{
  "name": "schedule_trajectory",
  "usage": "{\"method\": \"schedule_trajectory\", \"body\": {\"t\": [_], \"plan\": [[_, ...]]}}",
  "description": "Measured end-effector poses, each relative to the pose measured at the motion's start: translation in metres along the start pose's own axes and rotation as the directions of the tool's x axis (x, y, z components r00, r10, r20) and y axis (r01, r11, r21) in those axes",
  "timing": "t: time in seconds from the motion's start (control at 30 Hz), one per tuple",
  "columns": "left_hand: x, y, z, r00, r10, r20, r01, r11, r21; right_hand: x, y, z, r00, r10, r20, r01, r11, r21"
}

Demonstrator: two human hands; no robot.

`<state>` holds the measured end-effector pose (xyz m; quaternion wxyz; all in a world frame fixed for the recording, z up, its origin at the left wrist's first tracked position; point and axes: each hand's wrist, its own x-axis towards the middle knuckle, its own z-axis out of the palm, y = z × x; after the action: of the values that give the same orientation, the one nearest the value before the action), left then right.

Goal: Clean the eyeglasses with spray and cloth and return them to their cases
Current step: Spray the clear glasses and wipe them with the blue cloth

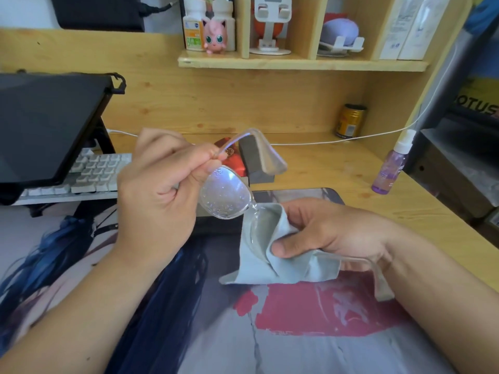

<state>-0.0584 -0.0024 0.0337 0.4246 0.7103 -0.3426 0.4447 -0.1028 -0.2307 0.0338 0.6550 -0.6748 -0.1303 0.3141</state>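
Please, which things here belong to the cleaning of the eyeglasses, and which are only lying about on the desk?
For the job: eyeglasses, held by the left hand; grey cloth, pinched by the right hand; purple spray bottle; dark case.

Lying about: keyboard, yellow can, pink figure, tablet.

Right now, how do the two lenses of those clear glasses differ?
The lens nearer the left hand is bare and in plain sight, speckled with spray droplets; the other lens is wrapped in the grey cloth and mostly hidden. The left hand only pinches the frame beside its lens, while the right hand pinches its lens through the cloth. Both sit in one clear-framed pair of glasses.
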Motion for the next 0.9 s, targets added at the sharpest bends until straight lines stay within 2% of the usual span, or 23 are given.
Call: {"method": "schedule_trajectory", "body": {"t": [0.13,0.23,0.3,0.47,0.57,0.77,0.9], "plan": [[0.002,0.003,0.0,1.0,0.007,-0.01,-0.007,1.0,0.023,0.001,-0.001,-0.003,0.988,0.087,-0.127,-0.087,0.996,0.009],[0.002,0.002,-0.001,1.0,0.027,0.004,-0.027,0.998,0.05,0.002,0.001,-0.003,0.967,0.087,-0.239,-0.105,0.992,-0.065],[0.002,0.002,0.0,0.999,0.038,0.016,-0.039,0.998,0.049,0.001,0.001,-0.004,0.971,0.092,-0.219,-0.11,0.991,-0.072],[0.003,0.003,0.0,0.995,0.091,0.047,-0.094,0.993,0.07,-0.001,0.006,0.003,0.985,0.171,0.009,-0.171,0.985,0.02],[0.003,0.005,0.003,0.991,0.117,0.07,-0.122,0.991,0.061,-0.001,0.006,0.004,0.984,0.172,-0.039,-0.173,0.984,-0.051],[0.002,0.002,0.001,0.996,0.05,0.067,-0.054,0.997,0.05,-0.005,-0.006,0.01,0.991,0.078,-0.107,-0.095,0.982,-0.161],[0.003,0.0,-0.003,0.998,-0.004,0.063,0.002,0.999,0.041,-0.007,-0.008,0.003,0.992,0.117,-0.043,-0.119,0.993,-0.026]]}}
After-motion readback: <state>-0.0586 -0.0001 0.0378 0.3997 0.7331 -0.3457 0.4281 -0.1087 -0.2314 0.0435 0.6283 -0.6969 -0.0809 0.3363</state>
